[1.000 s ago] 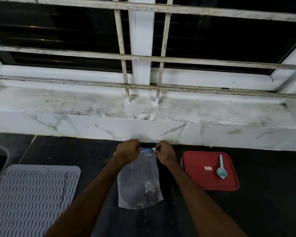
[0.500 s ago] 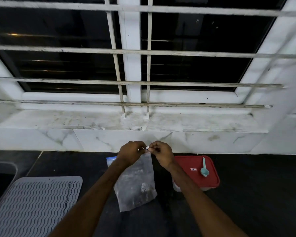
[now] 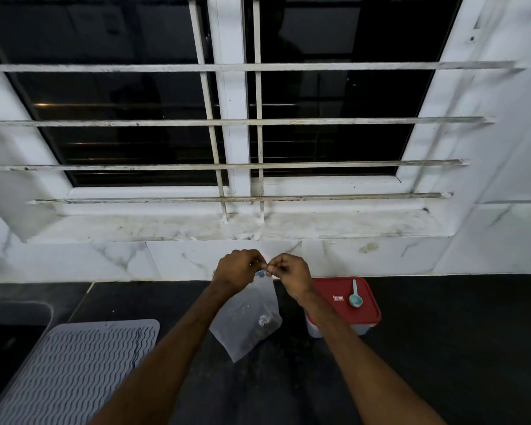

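Clear plastic zip bag, one, top pinched by left hand and right hand, closer than before; contents possibly crumbs. Right of hands: one red-lidded plastic box, one teal plastic spoon.

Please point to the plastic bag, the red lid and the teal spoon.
plastic bag (image 3: 242, 332), head view, its lower half.
red lid (image 3: 337, 286), head view, bare top surface.
teal spoon (image 3: 356, 301), head view, its bowl.
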A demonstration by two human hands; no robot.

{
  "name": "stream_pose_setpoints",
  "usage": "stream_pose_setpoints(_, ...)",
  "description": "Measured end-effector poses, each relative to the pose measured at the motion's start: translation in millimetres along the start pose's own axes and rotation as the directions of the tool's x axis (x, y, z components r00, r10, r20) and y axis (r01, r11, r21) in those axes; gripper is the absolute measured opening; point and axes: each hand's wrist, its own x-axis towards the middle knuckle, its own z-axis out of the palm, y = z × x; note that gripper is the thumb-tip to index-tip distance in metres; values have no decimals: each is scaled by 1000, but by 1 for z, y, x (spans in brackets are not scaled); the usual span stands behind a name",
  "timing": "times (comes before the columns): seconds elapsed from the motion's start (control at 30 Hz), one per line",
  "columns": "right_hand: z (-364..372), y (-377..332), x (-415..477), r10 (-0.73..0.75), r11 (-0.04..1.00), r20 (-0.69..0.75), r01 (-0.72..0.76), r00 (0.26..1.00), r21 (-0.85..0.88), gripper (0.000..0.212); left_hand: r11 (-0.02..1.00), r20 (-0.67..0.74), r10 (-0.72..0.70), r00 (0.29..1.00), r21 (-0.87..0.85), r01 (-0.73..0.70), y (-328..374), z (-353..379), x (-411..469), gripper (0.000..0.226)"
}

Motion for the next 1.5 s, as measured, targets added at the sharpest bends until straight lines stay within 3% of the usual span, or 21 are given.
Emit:
stream_pose_setpoints(0.17,6,-10,3,-80,988,20,82,997,-128,23,981,-22,31,999,194,-26,1,-8,-1,15)
stream_pose_setpoints(0.33,9,-15,11,-81,991,-9,79,997,-112,18,924,2,72,997,376,-67,-6,-20,-5,22)
stream_pose_setpoints(0.63,-18,-19,32,-94,995,-142,87,985,-58,32,880,124,-74,990,474,6,-49,-45,-29,15)
stream_pose_setpoints(0.83,-12,-26,33,-145,986,-47,141,988,-85,22,845,260,-146,955,534,-16,-52,-48,-33,27)
stream_pose_setpoints(0.9,-12,-25,34,-153,985,-8,152,988,-77,25,923,308,-163,937,382,34,-48,-50,-33,37)
stream_pose_setpoints(0.93,-13,-26,34,-151,986,24,153,988,-73,28,977,315,-149,937,191,91,-48,-49,-33,43)
stream_pose_setpoints(1.0,-17,-30,34,-146,987,104,153,984,-58,30,964,250,-114,962,-207,168,-43,-49,-34,53)
stream_pose_setpoints(1.03,-18,-33,34,-145,987,138,152,980,-43,29,947,220,-94,971,-281,156,-39,-48,-34,56)
stream_pose_setpoints(1.17,-22,-43,31,-129,991,218,131,967,7,25,924,218,-13,976,-370,95,-21,-34,-33,45)
stream_pose_setpoints(1.3,-22,-46,29,-125,992,256,122,958,31,26,827,200,-53,978,-540,155,-13,-25,-27,19)
stream_pose_setpoints(1.43,-15,-47,25,-101,995,187,98,977,28,15,858,215,-122,969,-468,212,-3,-22,-22,12)
stream_pose_setpoints(1.5,-8,-50,22,-63,998,65,65,996,-29,4,861,128,-212,969,-445,247,1,-19,-20,17)
